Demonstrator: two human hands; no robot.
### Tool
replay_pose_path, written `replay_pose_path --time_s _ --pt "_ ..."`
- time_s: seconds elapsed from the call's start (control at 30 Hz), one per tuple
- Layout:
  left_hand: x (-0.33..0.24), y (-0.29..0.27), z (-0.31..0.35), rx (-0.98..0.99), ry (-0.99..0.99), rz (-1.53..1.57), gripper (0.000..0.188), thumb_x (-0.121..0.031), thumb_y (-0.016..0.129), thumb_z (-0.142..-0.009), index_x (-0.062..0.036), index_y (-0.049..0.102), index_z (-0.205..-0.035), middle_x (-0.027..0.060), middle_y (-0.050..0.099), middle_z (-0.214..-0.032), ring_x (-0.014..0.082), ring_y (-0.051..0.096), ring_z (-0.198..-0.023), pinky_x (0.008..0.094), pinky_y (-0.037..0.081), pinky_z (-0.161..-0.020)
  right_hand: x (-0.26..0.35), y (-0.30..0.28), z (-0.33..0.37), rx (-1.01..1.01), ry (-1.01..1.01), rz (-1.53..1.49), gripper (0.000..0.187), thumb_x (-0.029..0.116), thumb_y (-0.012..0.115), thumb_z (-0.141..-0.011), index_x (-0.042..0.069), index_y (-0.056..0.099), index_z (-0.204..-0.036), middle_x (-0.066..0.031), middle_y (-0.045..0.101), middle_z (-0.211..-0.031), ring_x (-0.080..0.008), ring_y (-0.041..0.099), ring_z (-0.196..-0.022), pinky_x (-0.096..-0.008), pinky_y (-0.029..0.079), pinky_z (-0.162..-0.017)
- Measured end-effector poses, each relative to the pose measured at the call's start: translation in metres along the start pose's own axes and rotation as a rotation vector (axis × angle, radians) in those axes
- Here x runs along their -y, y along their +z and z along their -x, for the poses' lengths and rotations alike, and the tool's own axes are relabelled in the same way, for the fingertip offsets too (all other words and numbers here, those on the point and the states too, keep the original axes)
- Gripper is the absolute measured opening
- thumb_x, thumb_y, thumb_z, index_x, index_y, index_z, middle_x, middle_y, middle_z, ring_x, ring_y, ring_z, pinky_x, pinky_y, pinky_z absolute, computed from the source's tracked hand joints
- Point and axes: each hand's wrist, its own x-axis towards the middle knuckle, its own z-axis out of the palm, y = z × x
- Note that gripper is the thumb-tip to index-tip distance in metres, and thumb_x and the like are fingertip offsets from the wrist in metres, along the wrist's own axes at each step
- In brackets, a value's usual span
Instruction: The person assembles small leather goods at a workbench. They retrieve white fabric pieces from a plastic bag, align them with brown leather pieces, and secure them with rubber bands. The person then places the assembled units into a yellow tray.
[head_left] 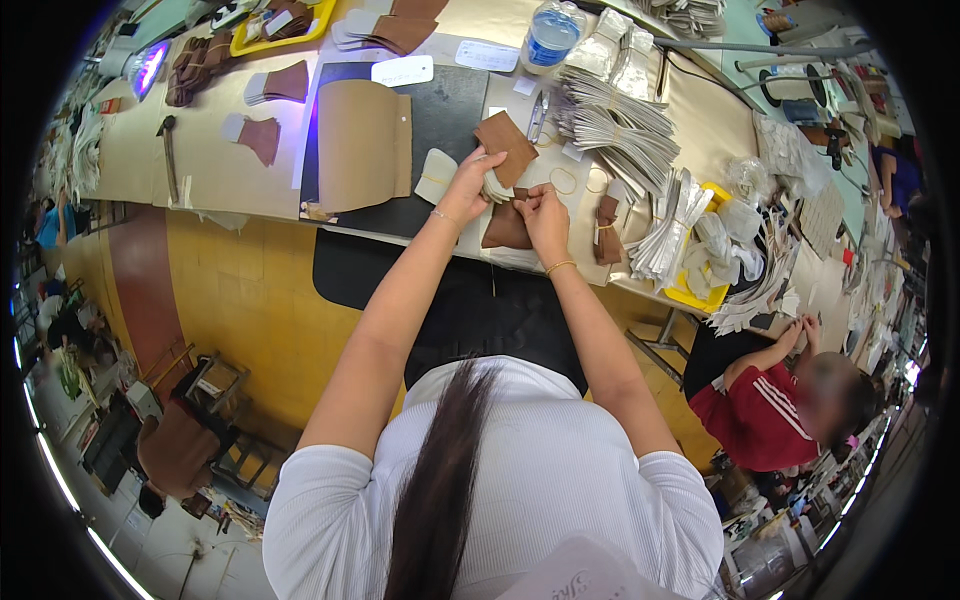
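Observation:
My left hand (pixel 470 188) is closed round a small stack of brown leather pieces (pixel 510 145), whose pale undersides show below the fingers. Just to its right, my right hand (pixel 547 218) has its fingers pinched together at the stack's lower end; what lies between them is too small to make out. Another brown leather piece (pixel 505 230) rests on the table under my hands. Left of the stack lies a pale rounded piece with a thin band across it (pixel 436 174). A loose rubber band (pixel 563 181) sits beyond my right hand, and a banded brown bundle (pixel 607 232) is to its right.
A brown board (pixel 360 145) lies on the dark mat (pixel 440 110) at left. Pale strip bundles (pixel 620 125), a water bottle (pixel 552 38) and a yellow tray (pixel 697 292) stand at right. A hammer (pixel 170 160) is far left. A co-worker in red (pixel 755 420) sits at right.

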Motion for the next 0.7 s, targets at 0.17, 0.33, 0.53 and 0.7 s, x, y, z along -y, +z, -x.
replay_pose_path --time_s 0.17,0.33,0.53,0.7 --pt "-0.002 -0.003 -0.006 0.0 -0.035 -0.044 0.041 -0.012 0.057 -0.094 -0.0063 0.043 -0.132 0.0111 0.056 -0.121 0.0246 0.06 -0.106 0.0407 0.056 -0.084 0.001 0.004 0.001 -0.014 0.041 0.007 0.022 0.016 0.075 -0.077 0.004 0.06 -0.086 -0.0103 0.064 -0.07 -0.03 0.064 -0.07 -0.0401 0.049 -0.066" --pt "-0.003 -0.004 -0.007 -0.013 -0.042 -0.071 0.039 -0.011 0.057 -0.094 -0.0057 0.044 -0.13 0.0109 0.058 -0.118 0.024 0.062 -0.103 0.0393 0.057 -0.084 0.001 0.002 0.003 0.011 -0.108 -0.001 0.016 0.011 0.073 -0.077 0.003 0.058 -0.076 -0.0129 0.065 -0.077 -0.0302 0.065 -0.075 -0.0396 0.049 -0.067" --pt "0.0 -0.005 -0.009 -0.038 -0.034 -0.083 0.039 -0.011 0.058 -0.093 -0.0041 0.045 -0.129 0.0111 0.059 -0.117 0.0228 0.062 -0.104 0.0365 0.056 -0.084 0.033 -0.069 0.062 0.595 -0.236 -0.284 0.016 0.01 0.067 -0.086 0.004 0.052 -0.087 -0.0072 0.062 -0.086 -0.0161 0.059 -0.078 -0.0294 0.046 -0.072" --pt "-0.004 -0.004 -0.003 -0.01 -0.053 -0.073 0.043 -0.009 0.06 -0.091 -0.0042 0.046 -0.132 0.0125 0.06 -0.12 0.0234 0.064 -0.104 0.0365 0.056 -0.084 0.032 -0.108 0.082 0.571 -0.036 -0.41 0.014 0.014 0.062 -0.092 0.004 0.053 -0.095 -0.0011 0.054 -0.075 -0.0099 0.049 -0.071 -0.0264 0.043 -0.067"
